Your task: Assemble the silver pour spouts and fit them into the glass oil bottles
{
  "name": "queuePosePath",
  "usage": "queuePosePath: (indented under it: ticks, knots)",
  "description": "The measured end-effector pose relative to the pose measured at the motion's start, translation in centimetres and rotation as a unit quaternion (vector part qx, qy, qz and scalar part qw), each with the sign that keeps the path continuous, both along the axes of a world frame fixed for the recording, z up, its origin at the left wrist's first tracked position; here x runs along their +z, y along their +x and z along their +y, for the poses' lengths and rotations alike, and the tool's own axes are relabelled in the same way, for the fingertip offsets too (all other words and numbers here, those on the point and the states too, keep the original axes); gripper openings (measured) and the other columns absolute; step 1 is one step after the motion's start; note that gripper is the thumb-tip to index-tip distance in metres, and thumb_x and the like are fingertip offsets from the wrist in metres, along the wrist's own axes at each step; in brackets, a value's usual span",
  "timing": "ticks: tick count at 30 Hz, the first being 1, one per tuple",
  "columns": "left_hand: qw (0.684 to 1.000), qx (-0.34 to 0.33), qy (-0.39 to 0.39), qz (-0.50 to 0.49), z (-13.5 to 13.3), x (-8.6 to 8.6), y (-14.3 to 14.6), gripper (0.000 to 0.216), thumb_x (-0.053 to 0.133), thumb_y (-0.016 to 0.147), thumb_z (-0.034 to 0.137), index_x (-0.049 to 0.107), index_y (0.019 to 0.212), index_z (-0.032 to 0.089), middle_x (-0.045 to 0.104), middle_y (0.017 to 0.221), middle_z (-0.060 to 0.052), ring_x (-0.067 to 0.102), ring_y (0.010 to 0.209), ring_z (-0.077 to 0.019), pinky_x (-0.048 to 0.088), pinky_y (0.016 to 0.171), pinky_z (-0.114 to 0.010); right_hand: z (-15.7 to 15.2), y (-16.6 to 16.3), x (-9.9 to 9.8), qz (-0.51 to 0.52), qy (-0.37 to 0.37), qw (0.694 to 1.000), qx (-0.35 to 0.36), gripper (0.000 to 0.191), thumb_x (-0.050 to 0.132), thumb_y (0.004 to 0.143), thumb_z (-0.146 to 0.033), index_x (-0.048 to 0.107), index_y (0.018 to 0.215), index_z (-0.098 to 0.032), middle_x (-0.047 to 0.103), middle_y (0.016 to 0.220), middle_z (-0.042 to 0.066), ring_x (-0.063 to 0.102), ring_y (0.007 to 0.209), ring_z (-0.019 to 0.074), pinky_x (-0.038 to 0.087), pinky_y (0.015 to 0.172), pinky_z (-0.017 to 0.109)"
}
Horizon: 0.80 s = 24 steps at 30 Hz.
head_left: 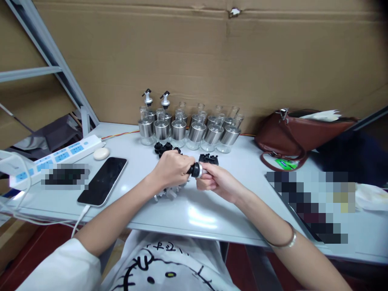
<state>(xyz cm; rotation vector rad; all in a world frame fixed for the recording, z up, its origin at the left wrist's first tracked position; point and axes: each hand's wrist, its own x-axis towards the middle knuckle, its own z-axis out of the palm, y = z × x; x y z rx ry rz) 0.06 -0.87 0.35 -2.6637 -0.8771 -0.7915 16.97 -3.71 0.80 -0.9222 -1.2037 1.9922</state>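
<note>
Black-and-silver cylindrical spout fitting (197, 170): black plastic-look body, smooth silver metallic collar
Clear cylindrical glass bottles (178, 131): transparent glass, shiny metal-look sleeves
Pale grey flat tabletop (233, 198): smooth, glossy
Brown cardboard sheet (182, 52): matt, creased, torn
Red-brown leather-look handbag (274, 131): smooth, soft sheen
Black rectangular phone (102, 181): glossy glass-like screen

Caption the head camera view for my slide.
Left hand and right hand grip a black-silver part before glass bottles.

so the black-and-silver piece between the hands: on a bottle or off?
Off: the left hand and right hand grip the black-and-silver piece in front of the bottles, apart from them.
</note>
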Motion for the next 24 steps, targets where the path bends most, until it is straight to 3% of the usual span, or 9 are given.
queuePosePath:
  ticks: [4,7,9,12,16,19,22,24]
  knots:
    - [0.999,-0.014,0.007,-0.04,0.3,-0.2,-0.1,0.014,0.041,0.064,0.009,0.039,0.056,0.019,0.051,0.046,0.003,0.04,0.04,-0.0109,0.029,0.048,-0.025,-0.2,-0.2,-0.5,-0.022,0.08,0.995,-0.058,0.054,0.062,0.074,-0.056,0.026,0.052,-0.021,0.02,0.05,-0.009,0.019,0.044,0.004,0.013,0.045,0.022]
    - [0.993,-0.028,0.066,-0.09,0.4,0.2,-0.3,0.019,0.041,0.076,0.01,0.042,0.06,0.019,0.05,0.049,0.004,0.039,0.041,-0.0105,0.029,0.048,-0.025,-0.2,0.2,-0.3,-0.038,0.152,0.984,-0.084,0.047,0.058,0.077,-0.059,0.041,0.057,-0.019,0.033,0.05,-0.006,0.034,0.048,0.0077,0.027,0.05,0.025]
    - [0.986,-0.049,0.102,-0.124,0.3,0.6,-0.5,0.018,0.041,0.084,0.014,0.045,0.067,0.019,0.052,0.053,0.003,0.042,0.044,-0.0102,0.032,0.05,-0.024,0.0,0.7,0.0,-0.038,0.178,0.978,-0.101,0.044,0.057,0.078,-0.06,0.051,0.067,-0.018,0.042,0.053,-0.004,0.042,0.053,0.0106,0.034,0.057,0.027]
    - [0.98,-0.086,0.105,-0.144,0.2,0.9,-0.7,0.013,0.041,0.089,0.024,0.05,0.083,0.017,0.057,0.063,0.001,0.048,0.05,-0.0102,0.036,0.054,-0.025,0.3,1.4,0.2,-0.042,0.195,0.973,-0.114,0.043,0.056,0.079,-0.06,0.052,0.071,-0.018,0.045,0.054,-0.004,0.043,0.054,0.0105,0.035,0.058,0.028]
    - [0.986,-0.106,0.057,-0.118,0.2,0.6,-0.7,0.022,0.035,0.093,0.03,0.05,0.096,0.015,0.06,0.071,-0.001,0.054,0.057,-0.0117,0.039,0.058,-0.026,0.6,1.9,-0.1,-0.067,0.218,0.963,-0.144,0.041,0.057,0.08,-0.06,0.052,0.076,-0.02,0.039,0.049,-0.008,0.036,0.048,0.0082,0.029,0.051,0.024]
    - [0.988,-0.109,0.01,-0.109,0.3,0.2,-0.7,0.029,0.032,0.093,0.037,0.051,0.093,0.015,0.06,0.069,-0.001,0.053,0.055,-0.0117,0.039,0.058,-0.027,0.8,2.0,-0.2,-0.063,0.263,0.943,-0.195,0.036,0.06,0.079,-0.056,0.053,0.08,-0.021,0.047,0.056,-0.006,0.044,0.052,0.009,0.035,0.055,0.024]
    - [0.978,-0.078,-0.103,-0.165,0.1,0.1,-0.6,0.038,0.031,0.094,0.048,0.051,0.087,0.016,0.058,0.066,0.0,0.05,0.052,-0.0101,0.039,0.055,-0.025,0.7,1.9,-0.1,-0.081,0.331,0.917,-0.206,0.03,0.063,0.079,-0.051,0.056,0.085,-0.022,0.057,0.069,-0.002,0.054,0.063,0.0115,0.044,0.065,0.027]
    - [0.949,-0.066,-0.203,-0.231,-0.1,0.2,-0.5,0.039,0.031,0.094,0.051,0.05,0.087,0.017,0.058,0.066,0.001,0.049,0.05,-0.0085,0.039,0.053,-0.023,0.6,1.9,0.0,-0.106,0.389,0.891,-0.208,0.026,0.064,0.08,-0.046,0.058,0.088,-0.022,0.061,0.079,0.001,0.058,0.072,0.014,0.048,0.069,0.029]
